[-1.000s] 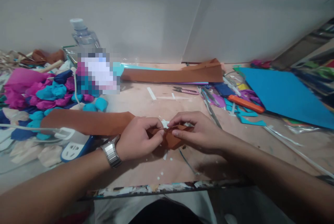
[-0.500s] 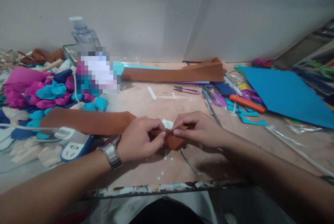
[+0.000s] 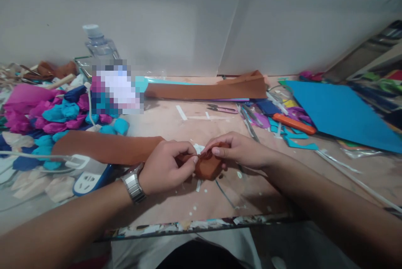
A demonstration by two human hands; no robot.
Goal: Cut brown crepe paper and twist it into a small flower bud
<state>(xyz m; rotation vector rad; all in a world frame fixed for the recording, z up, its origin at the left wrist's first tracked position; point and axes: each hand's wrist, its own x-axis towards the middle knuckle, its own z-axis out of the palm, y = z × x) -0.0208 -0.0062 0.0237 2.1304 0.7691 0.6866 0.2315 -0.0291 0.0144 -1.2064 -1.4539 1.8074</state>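
Note:
Both hands pinch one small gathered piece of brown crepe-like paper (image 3: 210, 167) above the table, near its front edge. My left hand (image 3: 171, 166), with a metal watch on the wrist, has thumb and forefinger closed on its left end. On the right side, my right hand (image 3: 237, 149) is closed on the same piece, thumb on top. A flat brown strip (image 3: 109, 147) lies to the left and passes behind my left hand; whether it joins the held piece is hidden. A small white thing (image 3: 198, 148) shows just behind the fingertips.
At left are crumpled pink, blue and cream pieces (image 3: 59, 112) and a power strip (image 3: 89, 179). Toward the back lie a brown strip (image 3: 204, 91), thread snips (image 3: 222, 109) and a bottle (image 3: 100, 45). An orange cutter (image 3: 293, 124) and a blue sheet (image 3: 342, 112) are at right.
My right fingers have shifted slightly and my right thumb has lifted upward, so more of the gathered brown piece shows. My left hand keeps its pinch. The view has moved a little.

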